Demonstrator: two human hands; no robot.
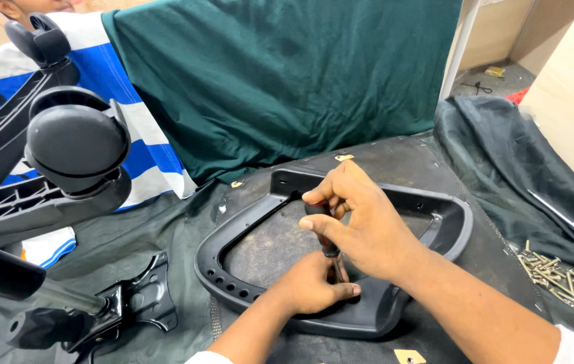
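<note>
A black plastic chair armrest frame (233, 236), loop-shaped, lies flat on a dark seat pad (408, 165). My right hand (361, 226) grips the dark handle of a screwdriver (331, 251) that stands upright over the frame's near edge. My left hand (310, 286) pinches the shaft low down and rests on the frame.
A pile of loose screws (556, 276) lies at the right on black cloth. A chair base with castor wheels (75, 145) looms at the left, with a metal seat mechanism (132, 303) below it. A person in a striped shirt and a green cloth (280, 74) are behind.
</note>
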